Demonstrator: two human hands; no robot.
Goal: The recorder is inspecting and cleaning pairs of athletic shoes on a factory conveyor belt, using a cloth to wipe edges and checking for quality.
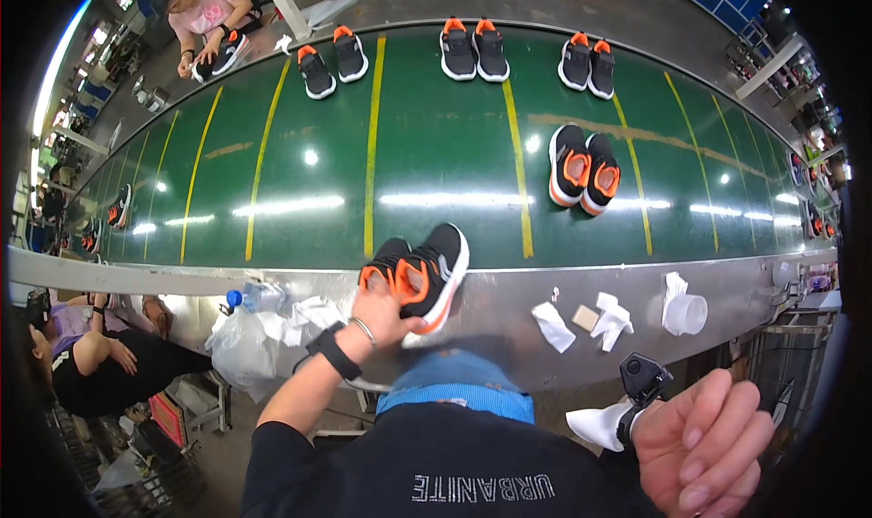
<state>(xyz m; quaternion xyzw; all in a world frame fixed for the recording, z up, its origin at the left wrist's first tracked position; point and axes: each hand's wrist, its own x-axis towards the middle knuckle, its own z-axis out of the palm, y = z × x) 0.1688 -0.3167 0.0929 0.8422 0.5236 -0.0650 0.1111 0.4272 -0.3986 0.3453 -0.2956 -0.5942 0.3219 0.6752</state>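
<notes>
My left hand [380, 314] is closed on a pair of black sneakers with orange linings and white soles. Its fingers reach into the opening of the left sneaker [391, 256], and its thumb lies against the heel of the right sneaker [442, 253]. Both toes point away from me, over the near edge of the green conveyor belt [445, 155]. At the lower right, my right hand [704, 445] is raised off the bench with its fingers curled toward the palm; nothing shows in them. A white cloth [595, 425] sticks out beside that wrist's strap.
On the metal ledge [490, 309] lie white cloths [613, 321], a tan block [585, 317], a white tub [690, 315], a plastic bottle [259, 297] and a plastic bag [245, 345]. More sneakers [584, 170] stand on the belt. A co-worker [204, 9] handles a shoe at the far left.
</notes>
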